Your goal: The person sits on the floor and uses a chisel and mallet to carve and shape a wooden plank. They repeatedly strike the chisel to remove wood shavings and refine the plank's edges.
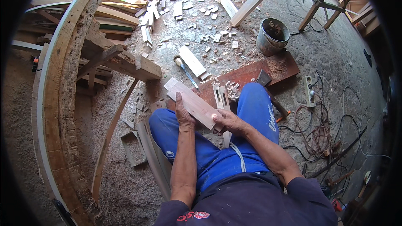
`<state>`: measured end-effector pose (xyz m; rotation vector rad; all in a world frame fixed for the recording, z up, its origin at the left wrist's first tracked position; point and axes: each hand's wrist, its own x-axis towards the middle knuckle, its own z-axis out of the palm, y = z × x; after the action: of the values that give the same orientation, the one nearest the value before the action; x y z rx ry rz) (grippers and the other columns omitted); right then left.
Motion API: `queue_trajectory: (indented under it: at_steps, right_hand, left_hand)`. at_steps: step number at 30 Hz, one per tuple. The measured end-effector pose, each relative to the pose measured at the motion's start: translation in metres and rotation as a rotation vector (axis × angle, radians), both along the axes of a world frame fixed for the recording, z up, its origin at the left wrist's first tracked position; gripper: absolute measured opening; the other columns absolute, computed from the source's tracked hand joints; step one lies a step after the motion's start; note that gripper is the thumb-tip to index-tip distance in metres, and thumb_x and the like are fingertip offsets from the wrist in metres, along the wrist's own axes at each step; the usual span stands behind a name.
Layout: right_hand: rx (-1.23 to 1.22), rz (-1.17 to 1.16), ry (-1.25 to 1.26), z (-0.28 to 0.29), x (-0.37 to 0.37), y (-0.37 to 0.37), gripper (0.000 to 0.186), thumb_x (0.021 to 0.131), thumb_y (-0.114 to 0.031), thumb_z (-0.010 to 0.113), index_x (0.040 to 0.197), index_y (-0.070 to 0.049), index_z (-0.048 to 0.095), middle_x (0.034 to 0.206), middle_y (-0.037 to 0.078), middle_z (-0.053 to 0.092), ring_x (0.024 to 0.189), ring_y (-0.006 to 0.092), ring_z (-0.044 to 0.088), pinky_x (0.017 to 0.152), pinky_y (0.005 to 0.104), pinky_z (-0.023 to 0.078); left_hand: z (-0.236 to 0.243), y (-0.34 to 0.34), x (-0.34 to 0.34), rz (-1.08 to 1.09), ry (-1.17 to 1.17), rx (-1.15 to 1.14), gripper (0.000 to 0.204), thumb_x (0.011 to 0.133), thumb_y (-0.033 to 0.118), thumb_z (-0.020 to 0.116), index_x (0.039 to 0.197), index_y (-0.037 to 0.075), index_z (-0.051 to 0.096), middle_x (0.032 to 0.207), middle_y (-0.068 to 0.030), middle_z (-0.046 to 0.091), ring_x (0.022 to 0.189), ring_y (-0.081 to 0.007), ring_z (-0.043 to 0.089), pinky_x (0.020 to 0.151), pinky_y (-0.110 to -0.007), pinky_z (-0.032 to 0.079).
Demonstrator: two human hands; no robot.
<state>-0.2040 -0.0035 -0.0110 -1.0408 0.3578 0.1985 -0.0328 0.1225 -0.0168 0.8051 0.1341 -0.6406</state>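
Note:
I hold a short pale wooden board [193,102] slantwise above my lap. My left hand [184,115] is closed on its left edge, thumb on the upper face. At the near right end, my right hand [228,122] grips it, with the thumb on top and the fingers partly hidden underneath. Just beyond my right hand lie slotted wooden pieces [220,95], beside loose curled shavings. A chisel [185,71] rests on the floor next to another pale board [192,60]. Near my right knee is a dark-headed hammer-like tool [263,78], partly hidden by my leg.
A reddish plank [247,72] lies ahead, with a dirty bucket [273,37] behind it. Offcuts [217,37] litter the floor. A large timber workpiece or bench [63,100] curves along the left. On the right are a power strip [310,91] and tangled cables [320,132].

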Motion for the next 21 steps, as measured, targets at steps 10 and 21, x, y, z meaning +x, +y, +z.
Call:
queue_trajectory:
  at_steps: [10, 21]
  right_hand:
    - [0.49, -0.114, -0.055, 0.058, -0.001, 0.03, 0.053, 0.104, -0.048, 0.057, 0.129, -0.002, 0.053, 0.086, 0.007, 0.069, 0.055, 0.0122, 0.067, 0.042, 0.024, 0.054]
    - [0.207, 0.092, -0.116, 0.131, -0.009, 0.011, 0.053, 0.107, -0.044, 0.052, 0.143, -0.005, 0.05, 0.074, 0.008, 0.066, 0.053, 0.0155, 0.066, 0.046, 0.0285, 0.054]
  left_hand:
    - [-0.028, 0.018, -0.009, 0.248, -1.132, 0.734, 0.078, 0.101, 0.057, 0.052, 0.158, 0.008, 0.029, 0.152, -0.0162, 0.042, 0.137, -0.0319, 0.046, 0.11, -0.048, 0.045]
    - [0.035, -0.035, -0.03, 0.269, -1.293, 0.634, 0.088, 0.078, 0.028, 0.091, 0.144, -0.001, 0.039, 0.138, -0.0186, 0.054, 0.131, -0.0311, 0.053, 0.11, -0.043, 0.046]
